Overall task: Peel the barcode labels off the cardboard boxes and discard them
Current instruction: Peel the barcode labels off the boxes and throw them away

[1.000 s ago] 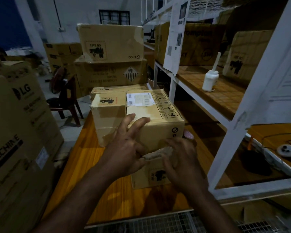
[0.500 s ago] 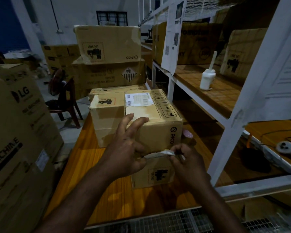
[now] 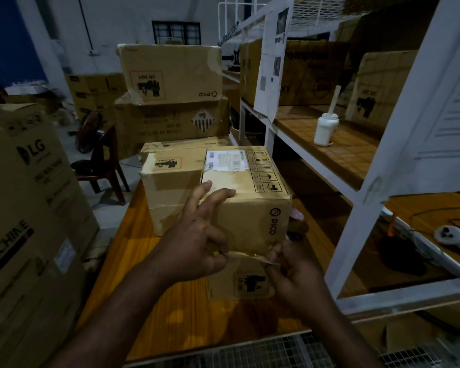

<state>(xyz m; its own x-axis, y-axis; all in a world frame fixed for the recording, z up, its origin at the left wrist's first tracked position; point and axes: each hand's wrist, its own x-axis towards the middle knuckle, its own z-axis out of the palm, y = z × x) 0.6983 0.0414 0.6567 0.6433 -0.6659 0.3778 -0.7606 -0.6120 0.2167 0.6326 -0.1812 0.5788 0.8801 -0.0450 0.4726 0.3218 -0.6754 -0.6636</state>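
A brown PICO cardboard box [image 3: 252, 224] stands on the orange wooden table [image 3: 149, 309] in front of me. A white barcode label [image 3: 227, 160] is stuck on its top face. On its near face a strip of label or tape [image 3: 246, 254] is partly lifted off. My right hand [image 3: 295, 272] pinches the right end of that strip. My left hand [image 3: 197, 235] pinches the strip's left end with thumb and a curled finger, while its two longer fingers lie straight against the box's top edge.
A second box [image 3: 170, 189] sits just behind and left, with bigger boxes [image 3: 170, 73] stacked beyond. A large LG carton [image 3: 24, 208] stands at my left. White shelving [image 3: 361, 229] at the right holds a white bottle [image 3: 325, 128] and a white controller [image 3: 454, 237].
The right hand has pulled the strip's end further right and away from the box face. The left hand has stayed on the box.
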